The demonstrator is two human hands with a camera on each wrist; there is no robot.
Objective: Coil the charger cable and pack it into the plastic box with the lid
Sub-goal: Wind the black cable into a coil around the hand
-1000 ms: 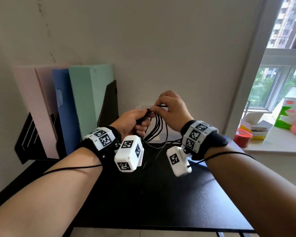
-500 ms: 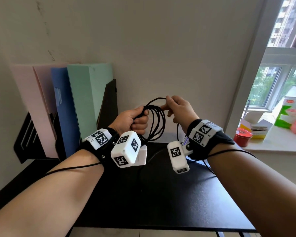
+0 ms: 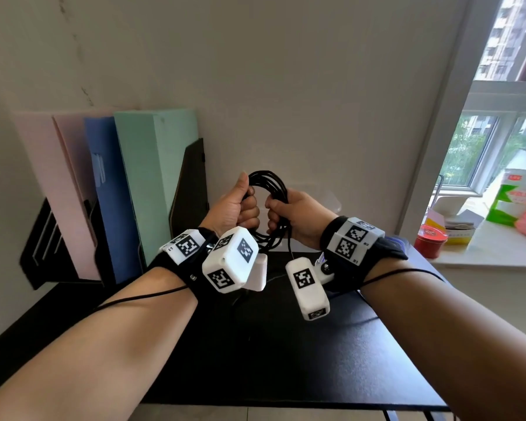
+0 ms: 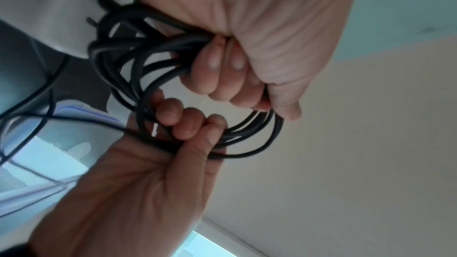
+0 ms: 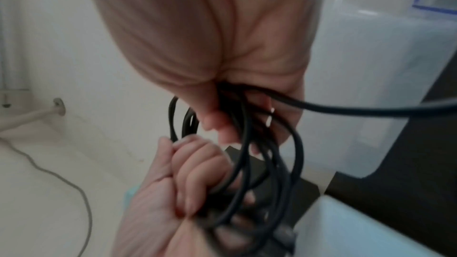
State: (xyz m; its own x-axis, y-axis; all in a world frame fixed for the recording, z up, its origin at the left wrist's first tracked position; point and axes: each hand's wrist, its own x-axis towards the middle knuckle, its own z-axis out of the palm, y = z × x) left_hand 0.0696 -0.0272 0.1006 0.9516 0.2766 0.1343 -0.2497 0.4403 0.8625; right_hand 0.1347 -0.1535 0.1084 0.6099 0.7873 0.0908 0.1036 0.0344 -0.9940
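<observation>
The black charger cable (image 3: 269,177) is gathered into a coil of several loops, held upright above the black desk (image 3: 286,360). My left hand (image 3: 240,214) grips the coil's left side in a fist, thumb up. My right hand (image 3: 286,214) grips the right side, fingers curled round the strands. Both wrist views show the same two fists on the cable (image 4: 249,156) (image 5: 298,144). A white charger brick (image 3: 257,276) hangs below, partly hidden by the left wrist camera. The translucent plastic box (image 3: 331,197) (image 5: 383,65) stands behind my hands by the wall.
Pink, blue and green folders (image 3: 128,192) stand in a black holder at the left. On the windowsill at the right sit a red tin (image 3: 430,241) and a green carton (image 3: 513,202). The desk's front edge lies near my forearms.
My right hand left its pinch at the top of the loop and closed round the coil's right side. The loops are now bunched tighter between both fists.
</observation>
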